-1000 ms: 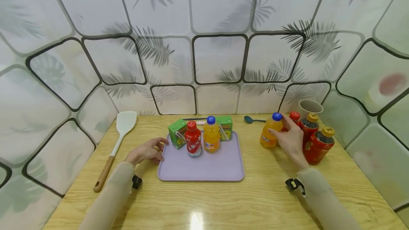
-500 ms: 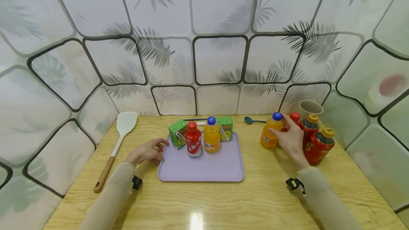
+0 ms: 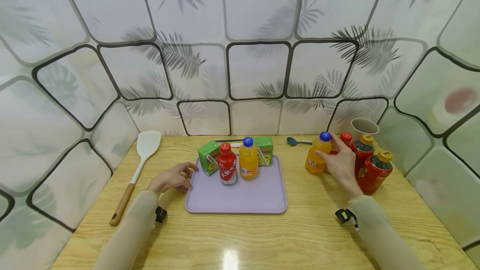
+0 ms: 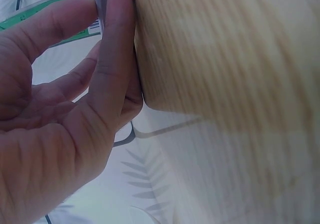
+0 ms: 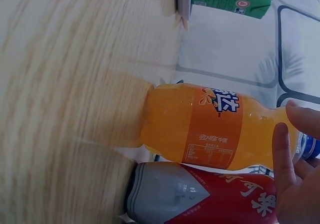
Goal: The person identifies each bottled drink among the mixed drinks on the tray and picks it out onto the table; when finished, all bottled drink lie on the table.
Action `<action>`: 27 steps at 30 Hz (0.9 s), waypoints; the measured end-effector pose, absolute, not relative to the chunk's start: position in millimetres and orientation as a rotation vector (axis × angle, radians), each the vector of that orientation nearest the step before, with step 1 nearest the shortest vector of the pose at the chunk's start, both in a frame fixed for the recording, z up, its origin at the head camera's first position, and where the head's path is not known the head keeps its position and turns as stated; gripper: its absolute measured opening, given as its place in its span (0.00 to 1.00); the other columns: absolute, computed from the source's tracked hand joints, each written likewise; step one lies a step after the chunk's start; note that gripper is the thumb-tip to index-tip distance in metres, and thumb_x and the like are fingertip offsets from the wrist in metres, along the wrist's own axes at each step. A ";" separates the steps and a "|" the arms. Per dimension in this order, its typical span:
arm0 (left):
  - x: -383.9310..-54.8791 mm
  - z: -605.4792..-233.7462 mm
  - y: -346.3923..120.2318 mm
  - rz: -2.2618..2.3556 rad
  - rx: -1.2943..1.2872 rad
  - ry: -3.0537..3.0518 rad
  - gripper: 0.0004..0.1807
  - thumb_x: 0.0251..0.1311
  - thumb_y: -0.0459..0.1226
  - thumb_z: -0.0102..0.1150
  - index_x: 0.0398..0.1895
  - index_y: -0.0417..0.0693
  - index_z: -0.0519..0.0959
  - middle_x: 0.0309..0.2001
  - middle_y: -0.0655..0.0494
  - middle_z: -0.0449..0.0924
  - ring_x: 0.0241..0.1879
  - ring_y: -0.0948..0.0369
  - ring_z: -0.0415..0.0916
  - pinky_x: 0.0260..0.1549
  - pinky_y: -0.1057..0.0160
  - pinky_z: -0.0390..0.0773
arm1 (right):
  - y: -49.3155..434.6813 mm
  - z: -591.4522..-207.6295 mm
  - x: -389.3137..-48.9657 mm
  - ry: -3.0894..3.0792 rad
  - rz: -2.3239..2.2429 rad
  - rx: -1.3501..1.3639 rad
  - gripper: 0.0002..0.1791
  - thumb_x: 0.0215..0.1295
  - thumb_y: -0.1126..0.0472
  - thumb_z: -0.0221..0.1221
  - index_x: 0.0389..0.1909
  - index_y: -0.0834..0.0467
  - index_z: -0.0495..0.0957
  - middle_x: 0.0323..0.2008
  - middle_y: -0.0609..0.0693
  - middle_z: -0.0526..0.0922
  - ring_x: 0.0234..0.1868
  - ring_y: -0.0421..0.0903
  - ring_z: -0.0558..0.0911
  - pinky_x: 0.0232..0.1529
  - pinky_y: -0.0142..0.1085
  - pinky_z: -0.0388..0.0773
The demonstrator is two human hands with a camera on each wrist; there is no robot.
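Observation:
My left hand (image 3: 173,178) pinches the left rim of a lilac tray (image 3: 236,199); thumb and fingers show at its edge in the left wrist view. On the tray stand a red-capped red bottle (image 3: 227,165), a blue-capped orange soda bottle (image 3: 248,159) and two green juice boxes (image 3: 208,157). My right hand (image 3: 342,166) grips a second orange soda bottle (image 3: 316,155) by the neck, just below its blue cap. This bottle stands upright on the table, right of the tray. A red bottle with a silver base (image 5: 200,194) is close beside it in the right wrist view.
Behind my right hand are a red-capped bottle (image 3: 346,137), two yellow-capped red bottles (image 3: 374,173) and a beige cup (image 3: 364,126). A dark spoon (image 3: 292,140) lies at the back. A white spatula (image 3: 147,145) with a wooden handle lies on the left. Patterned walls enclose three sides.

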State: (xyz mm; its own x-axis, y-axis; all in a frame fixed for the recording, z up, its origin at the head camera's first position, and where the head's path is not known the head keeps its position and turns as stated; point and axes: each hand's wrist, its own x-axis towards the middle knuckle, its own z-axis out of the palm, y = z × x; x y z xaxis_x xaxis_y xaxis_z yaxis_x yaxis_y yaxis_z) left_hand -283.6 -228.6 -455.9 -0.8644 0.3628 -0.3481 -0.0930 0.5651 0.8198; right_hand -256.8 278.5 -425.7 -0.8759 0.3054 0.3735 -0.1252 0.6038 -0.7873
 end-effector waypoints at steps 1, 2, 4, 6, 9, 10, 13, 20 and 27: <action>-283.4 -455.7 -228.6 1.252 0.216 2.315 0.32 0.49 0.23 0.62 0.61 0.39 0.68 0.44 0.43 0.66 0.30 0.57 0.76 0.30 0.61 0.84 | 278.9 -426.3 -256.9 -2.358 1.198 -0.139 0.37 0.56 0.58 0.71 0.68 0.52 0.70 0.62 0.56 0.76 0.62 0.53 0.77 0.55 0.36 0.80; -283.3 -455.7 -228.6 1.254 0.213 2.314 0.33 0.49 0.23 0.62 0.61 0.39 0.68 0.44 0.43 0.66 0.29 0.57 0.76 0.30 0.61 0.84 | 279.3 -426.7 -256.8 -2.360 1.189 -0.135 0.37 0.56 0.57 0.71 0.68 0.52 0.70 0.62 0.56 0.77 0.61 0.53 0.78 0.52 0.29 0.79; -283.3 -455.7 -228.8 1.256 0.210 2.314 0.33 0.48 0.23 0.62 0.61 0.39 0.68 0.44 0.43 0.66 0.29 0.57 0.76 0.30 0.61 0.84 | 279.8 -427.8 -256.4 -2.358 1.177 -0.128 0.37 0.56 0.56 0.71 0.68 0.52 0.70 0.61 0.56 0.78 0.59 0.54 0.79 0.44 0.17 0.74; -283.1 -455.5 -228.8 1.257 0.214 2.313 0.33 0.48 0.23 0.62 0.61 0.39 0.68 0.44 0.43 0.66 0.29 0.57 0.76 0.30 0.62 0.84 | 279.5 -427.8 -255.2 -2.338 1.198 -0.119 0.37 0.56 0.57 0.71 0.68 0.52 0.70 0.60 0.57 0.78 0.56 0.55 0.80 0.39 0.11 0.69; -283.2 -455.4 -228.8 1.261 0.218 2.312 0.33 0.48 0.22 0.62 0.61 0.39 0.68 0.43 0.43 0.65 0.29 0.57 0.75 0.29 0.62 0.84 | 278.6 -427.0 -253.1 -2.280 1.228 -0.119 0.36 0.55 0.59 0.71 0.67 0.53 0.71 0.58 0.58 0.80 0.50 0.50 0.83 0.37 0.10 0.71; -283.3 -455.3 -228.7 1.261 0.220 2.311 0.33 0.48 0.23 0.62 0.61 0.39 0.68 0.43 0.43 0.65 0.29 0.57 0.75 0.29 0.62 0.84 | 278.1 -426.1 -252.1 -2.256 1.236 -0.120 0.36 0.55 0.60 0.71 0.66 0.53 0.72 0.57 0.57 0.81 0.46 0.46 0.84 0.36 0.11 0.72; -283.7 -455.2 -228.5 1.259 0.219 2.307 0.33 0.48 0.23 0.62 0.61 0.39 0.68 0.44 0.43 0.65 0.29 0.58 0.75 0.29 0.62 0.84 | 277.3 -423.9 -249.7 -2.183 1.249 -0.115 0.33 0.54 0.62 0.71 0.64 0.54 0.75 0.55 0.57 0.82 0.38 0.34 0.83 0.35 0.12 0.74; -283.4 -455.1 -228.0 1.251 0.220 2.302 0.32 0.49 0.23 0.62 0.61 0.38 0.68 0.44 0.43 0.65 0.30 0.58 0.75 0.30 0.63 0.84 | 274.0 -419.6 -243.8 -2.062 1.260 -0.096 0.23 0.57 0.64 0.69 0.56 0.58 0.80 0.46 0.60 0.82 0.40 0.42 0.80 0.36 0.12 0.74; -282.7 -455.1 -228.0 1.247 0.212 2.321 0.32 0.48 0.22 0.62 0.61 0.39 0.68 0.44 0.43 0.66 0.29 0.57 0.76 0.29 0.61 0.84 | 264.9 -420.9 -242.5 -2.047 1.262 -0.079 0.15 0.61 0.61 0.67 0.49 0.57 0.84 0.42 0.53 0.84 0.37 0.30 0.78 0.35 0.15 0.75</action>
